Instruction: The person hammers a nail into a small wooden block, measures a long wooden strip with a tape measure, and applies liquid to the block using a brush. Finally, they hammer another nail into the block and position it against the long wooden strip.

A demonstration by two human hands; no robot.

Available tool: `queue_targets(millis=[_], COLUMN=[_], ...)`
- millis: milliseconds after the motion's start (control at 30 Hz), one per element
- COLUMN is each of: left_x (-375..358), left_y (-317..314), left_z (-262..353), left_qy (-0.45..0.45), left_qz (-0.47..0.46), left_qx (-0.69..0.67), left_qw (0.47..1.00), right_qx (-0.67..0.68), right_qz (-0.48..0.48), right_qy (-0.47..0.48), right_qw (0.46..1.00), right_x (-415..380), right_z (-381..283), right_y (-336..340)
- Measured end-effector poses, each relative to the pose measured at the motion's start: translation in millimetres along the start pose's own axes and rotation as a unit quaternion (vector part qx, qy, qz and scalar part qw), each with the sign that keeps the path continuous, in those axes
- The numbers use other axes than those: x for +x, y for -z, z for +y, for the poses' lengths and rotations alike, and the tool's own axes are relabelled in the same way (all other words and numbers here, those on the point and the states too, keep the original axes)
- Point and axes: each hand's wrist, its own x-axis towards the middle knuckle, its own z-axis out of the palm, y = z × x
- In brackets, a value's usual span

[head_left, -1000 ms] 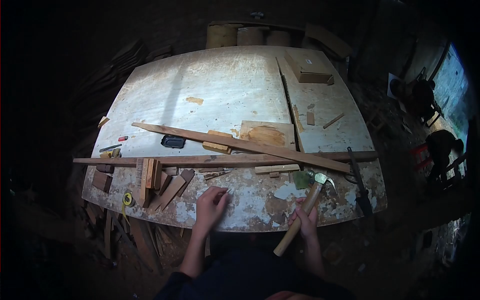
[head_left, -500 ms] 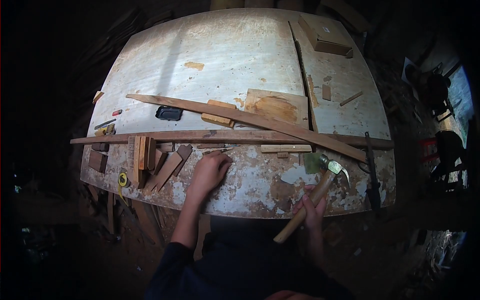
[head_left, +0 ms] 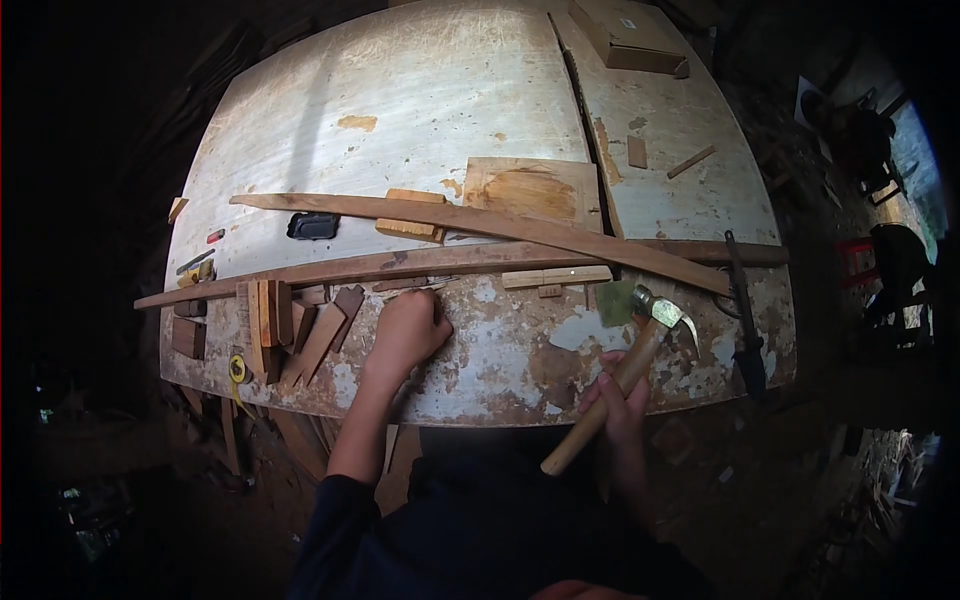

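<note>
My right hand (head_left: 622,392) grips the wooden handle of a claw hammer (head_left: 640,365). The hammer's metal head points up and away, over the front part of the bench, near a green square (head_left: 615,303). Toward the left, my left hand (head_left: 410,328) rests on the bench with its fingers curled in. Whatever those fingers hold, if anything, is hidden under the hand. Just beyond it lie small thin pieces (head_left: 402,284), partly covered by the fingers. A pale wooden strip (head_left: 556,277) lies between the two hands, farther back.
Two long wooden bars, one straight (head_left: 330,272) and one slanted (head_left: 480,222), cross the worn bench (head_left: 400,130). Wood blocks (head_left: 268,318) and a yellow tape measure (head_left: 238,370) are at left. A dark saw-like tool (head_left: 745,330) lies at right, a cardboard box (head_left: 630,38) at back.
The view has shifted slightly, so the bench items sit a little differently. My left hand's fingers have curled in more over the small pieces. The hammer stays in my right hand.
</note>
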Motion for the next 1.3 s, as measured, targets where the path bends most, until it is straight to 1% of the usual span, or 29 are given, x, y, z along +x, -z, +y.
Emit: queue_targets(millis=[33,133,233,333,467,500,600,700,800,933,1167,1267,1300], left_x=[0.6,2.3,0.1,1.4,14.7,16.9,15.3,10.9,7.6,13.9,6.6,-0.6,-3.8], left_y=[0.0,3.9,2.5,-6.7,-22.2,-28.4,-36.0,-41.4,-32.4,-39.3,-40.1,-40.9,-38.6], left_z=[0.5,15.6,47.2,71.5,86.6,87.1,88.8,80.4,78.4,84.8,89.6,74.5,72.7], left_qy=[0.003,0.01,-0.084,-0.169,-0.15,-0.174,-0.193,-0.187,-0.155,-0.187,-0.114,-0.16,-0.145], left_qz=[-0.011,-0.01,0.089,0.07,0.0,0.029,0.075,0.109,0.1,0.131,0.09,0.119,0.122], left_qx=[0.01,-0.025,-0.141,-0.215,-0.196,-0.195,-0.175,-0.165,-0.19,-0.182,-0.198,-0.181,-0.189], left_qw=[1.0,1.0,0.982,0.959,0.969,0.965,0.963,0.962,0.964,0.956,0.969,0.963,0.964], right_qx=[0.002,-0.004,-0.019,-0.012,-0.012,-0.011,-0.014,-0.007,-0.003,-0.011,-0.017,-0.015,-0.014], right_qz=[0.002,0.005,-0.004,-0.011,-0.007,-0.005,-0.004,-0.009,-0.007,-0.006,-0.005,-0.008,-0.008], right_qy=[0.0,0.0,0.002,0.003,0.001,0.0,0.003,0.002,0.001,0.01,0.026,0.03,0.029], right_qw=[1.0,1.0,1.0,1.0,1.0,1.0,1.0,1.0,1.0,1.0,0.999,0.999,0.999], right_x=[-0.5,-0.2,-0.1,0.5,-0.1,-0.2,-0.8,0.4,0.6,0.3,0.4,1.4,1.4], right_z=[-0.2,1.9,-1.3,-2.7,-3.9,-0.6,-1.3,-2.5,-1.8,-2.8,-1.5,0.6,0.0], right_y=[-0.2,0.3,-0.2,-0.9,-3.1,-1.8,-2.2,-1.6,0.8,-1.5,-1.3,0.6,0.4])
